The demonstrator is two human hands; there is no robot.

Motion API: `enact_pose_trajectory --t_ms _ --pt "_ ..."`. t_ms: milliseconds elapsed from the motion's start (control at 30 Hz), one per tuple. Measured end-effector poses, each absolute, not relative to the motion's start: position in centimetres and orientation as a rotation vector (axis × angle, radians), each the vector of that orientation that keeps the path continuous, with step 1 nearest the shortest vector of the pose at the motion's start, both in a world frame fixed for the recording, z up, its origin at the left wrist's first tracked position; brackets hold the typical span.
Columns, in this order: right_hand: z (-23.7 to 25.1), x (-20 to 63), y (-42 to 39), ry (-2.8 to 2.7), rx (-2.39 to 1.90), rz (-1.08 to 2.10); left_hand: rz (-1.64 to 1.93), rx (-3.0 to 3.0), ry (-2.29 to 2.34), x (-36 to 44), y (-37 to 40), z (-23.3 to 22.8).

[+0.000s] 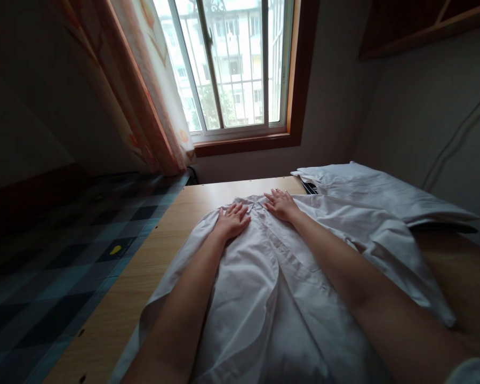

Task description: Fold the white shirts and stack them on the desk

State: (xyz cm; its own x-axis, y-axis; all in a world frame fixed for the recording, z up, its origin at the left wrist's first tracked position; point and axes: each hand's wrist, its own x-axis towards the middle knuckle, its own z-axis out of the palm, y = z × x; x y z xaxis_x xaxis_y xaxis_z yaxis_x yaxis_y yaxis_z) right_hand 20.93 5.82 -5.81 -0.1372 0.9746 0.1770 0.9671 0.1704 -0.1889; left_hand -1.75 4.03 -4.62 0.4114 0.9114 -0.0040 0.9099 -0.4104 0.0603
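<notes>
A white button-front garment (244, 282), which looks like a shirt or coat, lies spread over the wooden tabletop (176, 229), its far end toward the window. My left hand (232, 221) rests flat on its upper left part, fingers stretched out. On the other side of the front opening, my right hand (280, 205) lies flat near the far edge, fingers spread. Both palms press on the cloth, and neither hand grips it. Creases run down the front, and the near end passes out of view under my forearms.
Folded white cloth (376, 186) is stacked at the back right, with something dark under it. Left of the table is a checkered dark blue bed cover (84, 256). A window (236, 69) with an orange-patterned curtain (144, 90) stands behind. A shelf (428, 32) hangs upper right.
</notes>
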Motion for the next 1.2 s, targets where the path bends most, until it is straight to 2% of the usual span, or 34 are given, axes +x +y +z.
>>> enact_pose_trajectory --t_ms 133,367,667,833,1000,1200 --pt "-4.7 20.0 3.9 -2.114 -1.947 -0.043 0.027 2.602 1.687 -1.7 4.8 -4.6" --pt "-6.0 19.4 -0.1 -2.022 -2.11 0.262 0.055 2.611 1.664 -1.6 5.3 -4.8" --pt "-6.6 20.6 0.7 -2.124 -2.055 0.287 0.069 2.642 1.637 -1.7 5.4 -4.8" --pt "-6.6 20.4 1.9 -2.142 -2.052 0.274 0.039 2.612 1.659 -1.8 6.5 -4.6" --pt "-5.9 19.7 2.6 -2.132 -2.076 0.245 -0.048 2.68 1.771 0.0 6.2 -2.5" --pt "-3.0 18.9 0.3 -2.089 -1.869 0.02 0.056 2.677 1.786 2.5 2.2 -1.4"
